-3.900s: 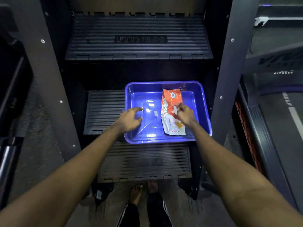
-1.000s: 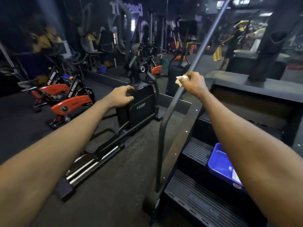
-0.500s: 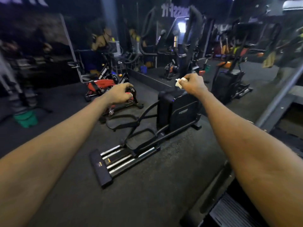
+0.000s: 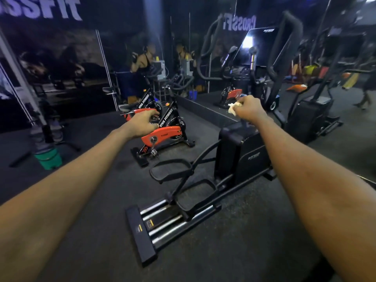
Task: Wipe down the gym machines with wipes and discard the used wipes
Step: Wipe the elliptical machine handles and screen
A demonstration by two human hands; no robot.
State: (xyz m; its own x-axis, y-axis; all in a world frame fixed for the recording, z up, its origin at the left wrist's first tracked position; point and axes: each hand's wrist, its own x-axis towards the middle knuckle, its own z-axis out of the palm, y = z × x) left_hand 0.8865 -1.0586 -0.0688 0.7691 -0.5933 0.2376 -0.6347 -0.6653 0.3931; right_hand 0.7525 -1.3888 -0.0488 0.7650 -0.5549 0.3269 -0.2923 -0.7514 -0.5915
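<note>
Since half a second earlier the view had closed on the elliptical trainer (image 4: 240, 153), which now filled the lower centre of the frame. Just above its black housing, the right hand (image 4: 249, 110) pinched a crumpled white wipe (image 4: 232, 108). At centre left, the left hand (image 4: 142, 124) hung loosely curled and held nothing. Red spin bikes (image 4: 162, 133) stood beyond. The step in hand looked like carrying the wipe to a machine. The next move probably called for pressing it flat against the trainer's handles or housing.
</note>
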